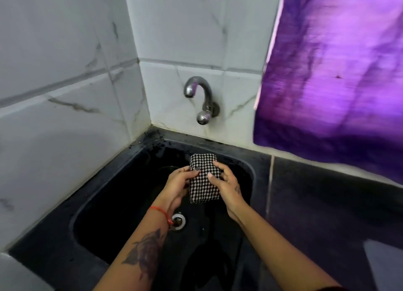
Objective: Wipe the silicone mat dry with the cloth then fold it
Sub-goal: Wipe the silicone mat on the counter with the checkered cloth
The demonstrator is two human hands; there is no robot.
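Both your hands, left hand [178, 181] and right hand [226, 182], hold one checked folded piece [202, 177] above the black sink [122, 194], fingers curled on its sides. Mat or cloth: cannot tell. Folding seems under way; next, press it flat. One tap [201, 98], one drain [179, 221].

The purple curtain [340, 72] is blurred and cut off at right.
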